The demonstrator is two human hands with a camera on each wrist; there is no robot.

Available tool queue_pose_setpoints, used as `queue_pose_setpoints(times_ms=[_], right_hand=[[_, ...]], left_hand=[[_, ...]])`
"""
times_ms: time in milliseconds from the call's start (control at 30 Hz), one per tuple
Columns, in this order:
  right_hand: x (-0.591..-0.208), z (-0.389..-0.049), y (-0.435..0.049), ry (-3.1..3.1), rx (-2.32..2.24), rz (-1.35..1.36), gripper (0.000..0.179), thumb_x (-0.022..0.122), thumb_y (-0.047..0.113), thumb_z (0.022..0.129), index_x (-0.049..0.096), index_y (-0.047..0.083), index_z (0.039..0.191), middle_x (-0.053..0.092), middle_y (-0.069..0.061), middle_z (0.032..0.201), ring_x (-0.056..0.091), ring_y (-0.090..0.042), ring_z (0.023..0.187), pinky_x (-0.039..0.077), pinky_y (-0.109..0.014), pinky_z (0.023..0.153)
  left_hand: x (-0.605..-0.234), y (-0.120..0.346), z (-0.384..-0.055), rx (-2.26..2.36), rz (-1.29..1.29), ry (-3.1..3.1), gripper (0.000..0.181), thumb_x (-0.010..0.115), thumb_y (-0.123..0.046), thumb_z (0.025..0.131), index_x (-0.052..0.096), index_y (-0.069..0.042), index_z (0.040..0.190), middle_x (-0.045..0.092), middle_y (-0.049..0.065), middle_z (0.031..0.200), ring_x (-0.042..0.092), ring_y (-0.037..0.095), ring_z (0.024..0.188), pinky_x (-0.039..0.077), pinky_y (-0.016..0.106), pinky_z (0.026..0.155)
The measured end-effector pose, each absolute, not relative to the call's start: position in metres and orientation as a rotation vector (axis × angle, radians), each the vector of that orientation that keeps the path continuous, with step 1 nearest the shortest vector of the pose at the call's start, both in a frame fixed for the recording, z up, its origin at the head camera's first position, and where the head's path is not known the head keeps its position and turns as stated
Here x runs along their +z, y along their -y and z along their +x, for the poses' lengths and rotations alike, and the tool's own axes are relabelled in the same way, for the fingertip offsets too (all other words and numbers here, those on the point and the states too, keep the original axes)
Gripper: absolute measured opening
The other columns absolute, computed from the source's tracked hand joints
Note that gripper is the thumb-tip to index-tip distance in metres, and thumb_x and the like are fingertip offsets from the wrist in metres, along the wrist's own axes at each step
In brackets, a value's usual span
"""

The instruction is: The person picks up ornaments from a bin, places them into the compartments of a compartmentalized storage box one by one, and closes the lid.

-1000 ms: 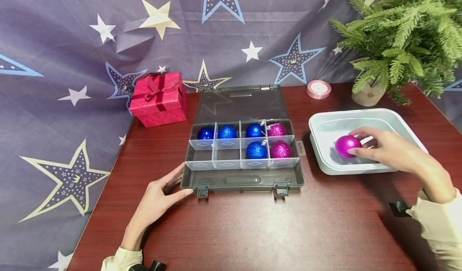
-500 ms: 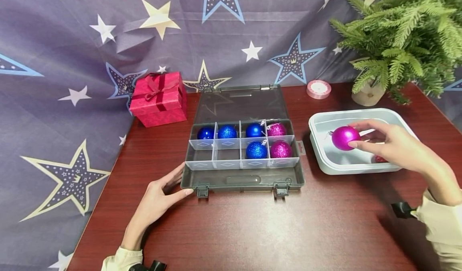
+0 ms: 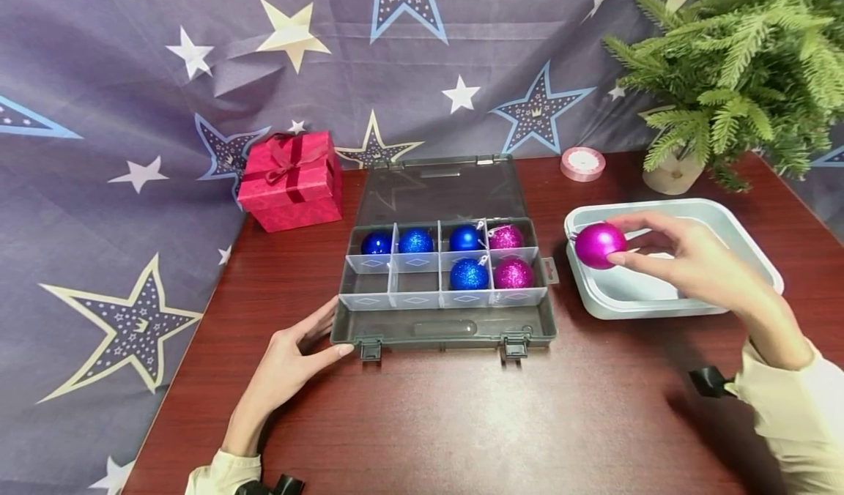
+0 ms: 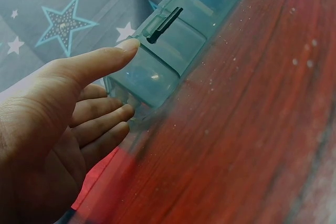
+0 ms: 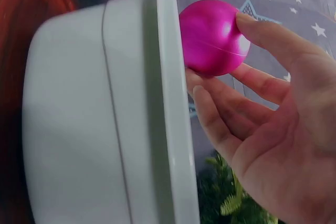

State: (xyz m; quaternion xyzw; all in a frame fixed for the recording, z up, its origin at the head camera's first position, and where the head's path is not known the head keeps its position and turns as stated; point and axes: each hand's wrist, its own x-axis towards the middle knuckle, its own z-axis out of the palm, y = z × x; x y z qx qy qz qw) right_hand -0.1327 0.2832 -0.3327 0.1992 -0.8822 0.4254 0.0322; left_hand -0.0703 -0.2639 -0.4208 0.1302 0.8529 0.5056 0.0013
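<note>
"Magenta ball [image 3: 600, 245], the matte one: where's it at rn?"

"R of the case [image 3: 389, 326], held up over the case-side end of the pale tub [image 3: 639, 310]. Can't tell if it touches the rim."

"Your grip?"

"My R hand [image 3: 695, 261] is pinching it, thumb on one side, fingers on the other. Hanger end faces the case."

"& the other one?"

"My L hand [image 3: 283, 367] is at the case's front L corner: thumb on the front edge, just L of a latch [image 3: 371, 349], fingers fairly straight along the L side, thumb spread from 'em."

"What's inside?"

"Lid [image 3: 442, 191] is open, swung behind the compartments. Back row of the case, L to R, one each: glossy dk blue ball [image 3: 376, 244], glitter blue ball [image 3: 416, 242], satin blue ball [image 3: 465, 238], glitter pink ball [image 3: 506, 238]. Front row, R half: 2nd glitter blue ball [image 3: 469, 274], then 2nd glitter pink ball [image 3: 513, 274]."

"Rest of the table [image 3: 455, 422]?"

"Red gift box [image 3: 290, 184] w/ bow, behind the case to the L. Pink ribbon roll [image 3: 583, 164] behind it to the R; fir tree [image 3: 732, 85] same way, farther out. Starry cloth [image 3: 244, 77] hangs in back of the case."
</note>
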Motion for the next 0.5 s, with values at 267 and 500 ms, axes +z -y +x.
queue_pose_setpoints(times_ms=[267,500], right_hand=[[-0.331,-0.141,-0.250,2.666,1.355,0.753,0.048,0.080,-0.001,0.089,0.068,0.011,0.133,0.069,0.000,0.123,0.069,-0.004,0.099,0.051,-0.015,0.084],[-0.335,-0.149,-0.224,2.649,1.418,0.812,0.043,0.079,0.003,0.092,0.067,0.009,0.133,0.068,-0.005,0.125,0.069,-0.010,0.100,0.052,-0.018,0.086]], left_hand=[[-0.419,0.264,-0.070,1.563,0.400,-2.688,0.072,0.086,-0.019,0.089,0.054,-0.021,0.153,0.065,0.006,0.137,0.062,0.021,0.126,0.045,0.015,0.098],[-0.419,0.264,-0.070,1.546,0.386,-2.698,0.072,0.086,-0.021,0.089,0.054,-0.021,0.153,0.066,0.006,0.137,0.062,0.020,0.126,0.045,0.015,0.098]])
